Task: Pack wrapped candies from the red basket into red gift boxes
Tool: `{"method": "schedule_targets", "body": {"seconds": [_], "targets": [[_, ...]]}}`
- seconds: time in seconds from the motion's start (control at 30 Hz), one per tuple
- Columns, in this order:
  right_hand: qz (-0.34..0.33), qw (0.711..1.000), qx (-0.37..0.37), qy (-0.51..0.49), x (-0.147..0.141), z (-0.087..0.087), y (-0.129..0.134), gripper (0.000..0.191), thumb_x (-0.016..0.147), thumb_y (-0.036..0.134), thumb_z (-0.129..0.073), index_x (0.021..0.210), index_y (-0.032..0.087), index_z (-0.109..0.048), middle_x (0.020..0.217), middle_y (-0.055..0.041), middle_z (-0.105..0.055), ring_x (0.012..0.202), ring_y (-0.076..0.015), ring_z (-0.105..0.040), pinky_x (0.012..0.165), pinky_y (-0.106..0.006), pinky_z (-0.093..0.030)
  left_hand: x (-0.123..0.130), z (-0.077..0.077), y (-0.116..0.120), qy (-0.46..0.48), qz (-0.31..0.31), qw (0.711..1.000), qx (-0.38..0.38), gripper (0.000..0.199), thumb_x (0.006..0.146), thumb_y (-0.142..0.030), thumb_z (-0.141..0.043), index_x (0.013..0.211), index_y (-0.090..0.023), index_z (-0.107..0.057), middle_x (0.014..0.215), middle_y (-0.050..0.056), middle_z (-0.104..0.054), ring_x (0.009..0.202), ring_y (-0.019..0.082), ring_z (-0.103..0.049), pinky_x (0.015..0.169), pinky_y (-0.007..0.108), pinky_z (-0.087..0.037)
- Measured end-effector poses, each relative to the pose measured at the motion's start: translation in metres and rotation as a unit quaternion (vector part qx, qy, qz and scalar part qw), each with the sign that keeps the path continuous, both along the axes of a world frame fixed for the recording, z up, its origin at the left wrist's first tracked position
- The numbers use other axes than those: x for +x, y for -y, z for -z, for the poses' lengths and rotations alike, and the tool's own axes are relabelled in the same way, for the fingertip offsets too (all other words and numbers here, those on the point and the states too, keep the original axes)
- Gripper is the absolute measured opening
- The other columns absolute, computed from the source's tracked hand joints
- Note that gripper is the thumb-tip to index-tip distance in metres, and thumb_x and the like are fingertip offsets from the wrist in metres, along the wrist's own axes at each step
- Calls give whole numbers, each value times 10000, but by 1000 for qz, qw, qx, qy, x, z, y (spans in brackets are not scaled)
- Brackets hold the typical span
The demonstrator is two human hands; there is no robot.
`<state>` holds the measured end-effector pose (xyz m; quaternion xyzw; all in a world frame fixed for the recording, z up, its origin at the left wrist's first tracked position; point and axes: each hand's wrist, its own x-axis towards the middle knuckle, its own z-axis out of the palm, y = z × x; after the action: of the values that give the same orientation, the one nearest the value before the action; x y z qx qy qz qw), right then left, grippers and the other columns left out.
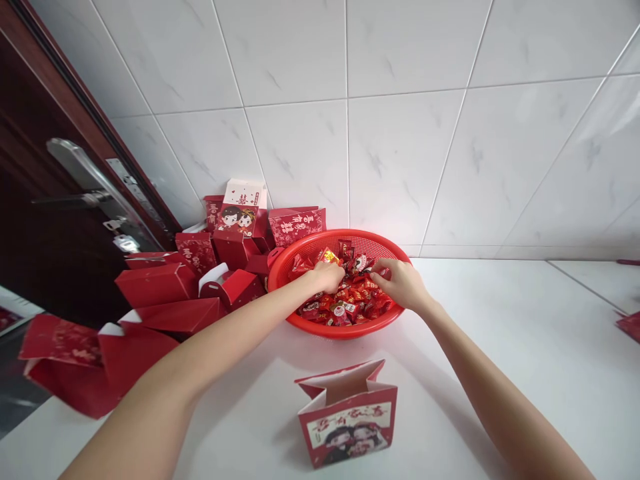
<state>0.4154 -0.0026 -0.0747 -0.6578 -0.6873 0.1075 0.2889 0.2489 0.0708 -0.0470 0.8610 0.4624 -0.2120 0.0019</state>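
Observation:
A red plastic basket (345, 330) with a meshed wall holds many small wrapped candies (357, 293), mostly red, some with white and black print. My left hand (327, 276) is down among them at the basket's middle, its fingers curled closed; what lies in them is hidden. Beside a gold-and-red wrapper (329, 257), its knuckles show. Over the basket's right side, my right hand (399, 283) has thumb and fingers drawn together in a pinch just at the candies; I cannot make out what they hold. In front of the basket, an open-topped red paper gift box (353, 427) with a cartoon couple stands upright.
Several red gift boxes (157, 287) crowd the left of the white tabletop (500, 320), some with open flaps. Behind is a tiled wall (400, 160). A dark red door (45, 200) with a metal handle stands at left. Part of a red item (630, 325) shows at the right edge.

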Motion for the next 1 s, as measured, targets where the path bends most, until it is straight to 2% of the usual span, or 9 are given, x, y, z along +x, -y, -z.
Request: {"method": "schedule_targets", "body": {"seconds": [0.17,0.27,0.43,0.53,0.63,0.73,0.8,0.9,1.0], "targets": [[8,1000,-5,3,0,0,0,100,873,218,-597,822,219,-684,741,-6,-719,702,-173,-653,620,-257,-383,-3,4,-4,32,-9,999,3,389,723,-120,-720,1110,-155,-695,1089,133,-743,1009,298,-697,821,316,-543],[9,1000,-3,-2,0,0,-1,94,880,228,-598,840,221,-683,773,-7,-733,732,-174,-667,628,-258,-395,-14,0,-12,175,-15,984,-38,480,667,-151,-773,1138,-191,-689,969,44,-743,905,238,-700,734,264,-526],[-3,999,9,-45,1,0,-2,209,929,391,-584,1011,220,-672,891,-38,-757,794,-197,-687,647,-279,-425,-24,-10,-17,442,18,884,-151,453,649,-150,-780,1097,-151,-717,835,2,-683,779,172,-657,713,271,-520],[-47,995,22,-82,4,1,-2,272,924,469,-567,971,218,-660,828,-32,-729,721,-186,-653,611,-280,-407,-21,-12,-12,510,35,835,-202,457,655,-141,-777,1108,-141,-718,861,12,-689,777,160,-649,749,302,-539],[-111,983,37,-144,8,2,-1,318,882,519,-583,800,211,-588,704,1,-637,624,-151,-562,562,-265,-365,-15,-9,-6,527,31,819,-224,495,662,-108,-771,1152,-127,-701,948,53,-727,832,175,-667,786,321,-550],[-127,971,45,-199,11,4,-1,412,829,561,-613,676,221,-439,596,42,-479,561,-119,-429,529,-256,-305,-12,-7,-4,518,24,828,-214,578,680,-131,-784,1245,-129,-662,1088,92,-739,913,204,-685,815,325,-551],[-116,966,58,-224,11,4,-1,450,816,556,-619,647,228,-361,588,55,-397,557,-110,-364,525,-257,-278,-13,-7,-6,475,22,858,-193,567,707,-194,-792,1255,-132,-661,1105,98,-747,947,229,-697,830,330,-547],[-100,956,74,-267,10,5,-3,462,779,523,-661,643,234,-328,603,62,-356,562,-106,-345,525,-259,-279,-16,-3,-8,330,49,922,-195,407,733,-216,-770,1131,-144,-730,1083,81,-769,993,246,-707,856,307,-529],[-103,944,66,-305,10,5,-3,435,714,483,-724,670,234,-370,598,63,-428,562,-112,-412,537,-264,-332,-16,3,-9,197,89,956,-196,333,736,-175,-732,1067,-159,-765,1086,65,-776,977,232,-710,831,268,-509]]}}
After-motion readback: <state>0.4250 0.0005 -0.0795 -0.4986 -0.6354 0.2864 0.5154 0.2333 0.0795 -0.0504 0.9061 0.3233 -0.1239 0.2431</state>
